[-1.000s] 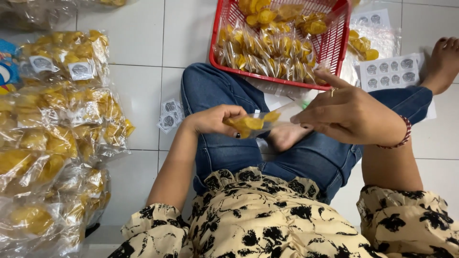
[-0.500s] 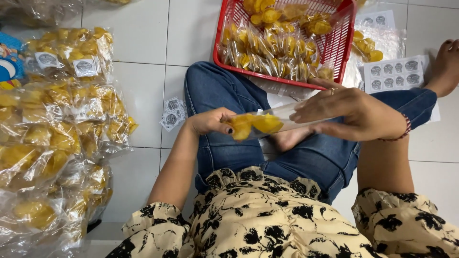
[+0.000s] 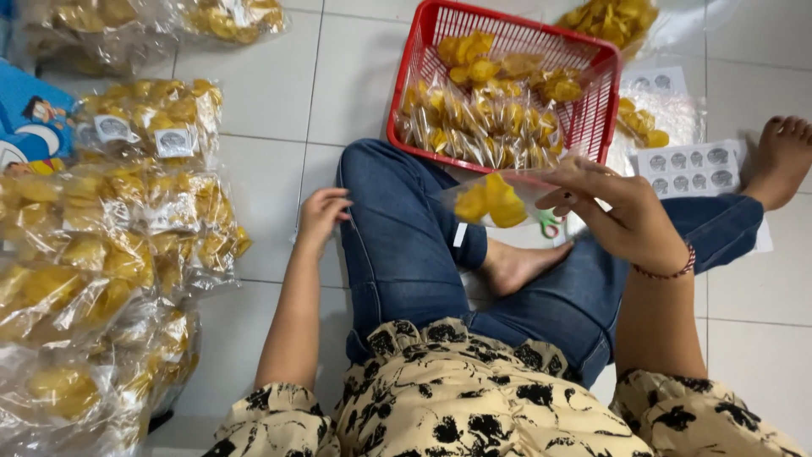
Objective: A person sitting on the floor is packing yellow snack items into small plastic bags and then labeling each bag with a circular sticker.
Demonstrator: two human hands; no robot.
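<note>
I sit cross-legged on a white tiled floor in blue jeans. My right hand (image 3: 622, 211) holds a small clear bag of yellow chips (image 3: 491, 201) by its open end, just in front of a red plastic basket (image 3: 419, 63). The basket holds several filled chip bags and loose chips. My left hand (image 3: 320, 217) has its fingers loosely apart beside my left knee, down near the floor, and holds nothing.
Large clear sacks of packed chip bags (image 3: 101, 254) pile up along the left. A sheet of round stickers (image 3: 689, 167) lies on the floor at right, near my bare foot (image 3: 782, 156). Green-handled scissors (image 3: 550, 224) lie under my right hand. More loose chips in plastic (image 3: 613, 19) sit behind the basket.
My left hand let go of the chip bag and dropped left to my knee. My right hand now holds the bag alone and lifted it toward the basket.
</note>
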